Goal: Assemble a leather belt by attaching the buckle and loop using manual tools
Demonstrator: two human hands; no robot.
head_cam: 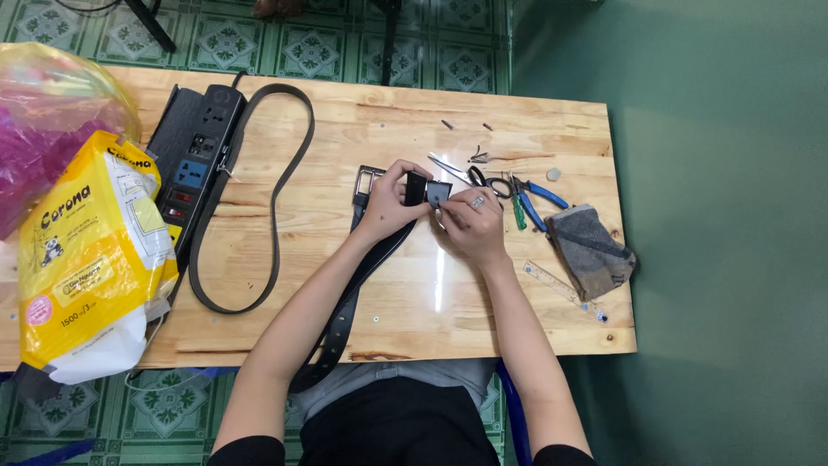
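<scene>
My left hand [388, 203] grips the end of a black belt [345, 315] near its metal buckle [366, 183]. The belt runs from the buckle back toward my lap. My right hand [470, 220], with a ring on one finger, pinches a small dark piece [429, 192] at the belt's end, beside my left thumb. Both hands meet over the middle of the wooden table [414, 285].
A second dark belt [274, 203] loops at the left beside a black power strip [197, 155]. A yellow and white bag [86, 259] and a pink plastic bag [43, 129] lie far left. Scissors [474, 173], blue pliers [539, 200], a grey cloth [591, 250] and a clear ruler [565, 289] sit right.
</scene>
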